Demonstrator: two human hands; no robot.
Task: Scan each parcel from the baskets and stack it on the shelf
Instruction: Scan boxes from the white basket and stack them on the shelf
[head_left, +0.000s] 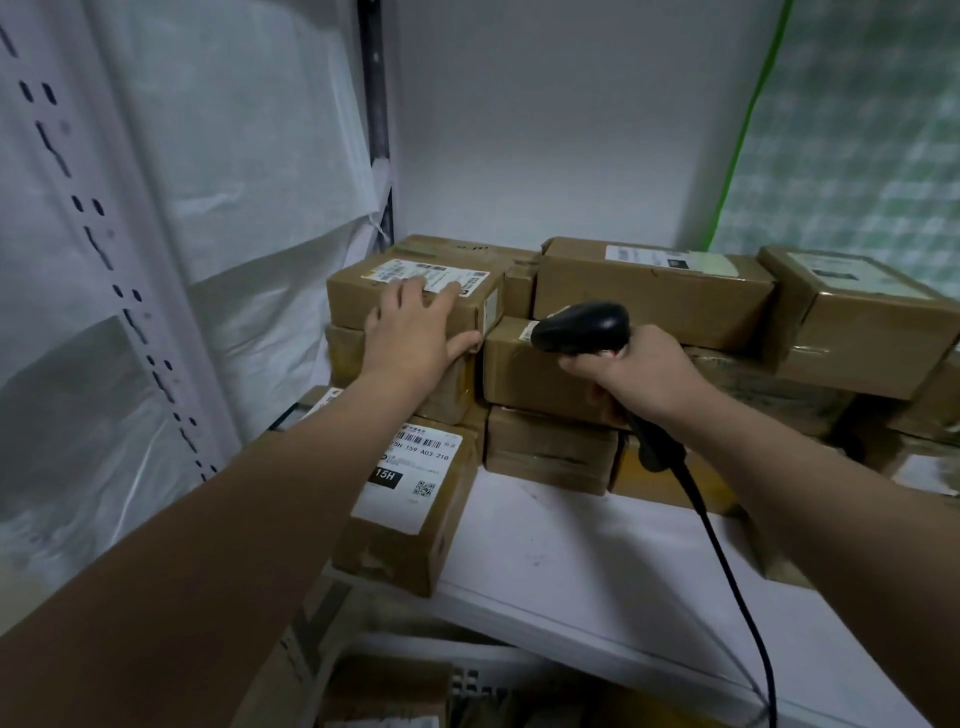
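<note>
My left hand (415, 327) rests flat on a brown cardboard parcel (358, 296) with a white label, which sits on top of the left stack on the white shelf (571, 561); the fingers lie spread over its top and the thumb presses its front edge. My right hand (639, 374) grips the handle of a black barcode scanner (582, 325), whose head points left toward that parcel. Its black cable (727, 561) hangs down to the lower right.
Several taped cardboard parcels are stacked along the back of the shelf, such as a long one (649, 296) and one at the right (862, 322). A labelled parcel (410, 499) stands at the front left. Plastic sheeting (156, 260) covers the left side.
</note>
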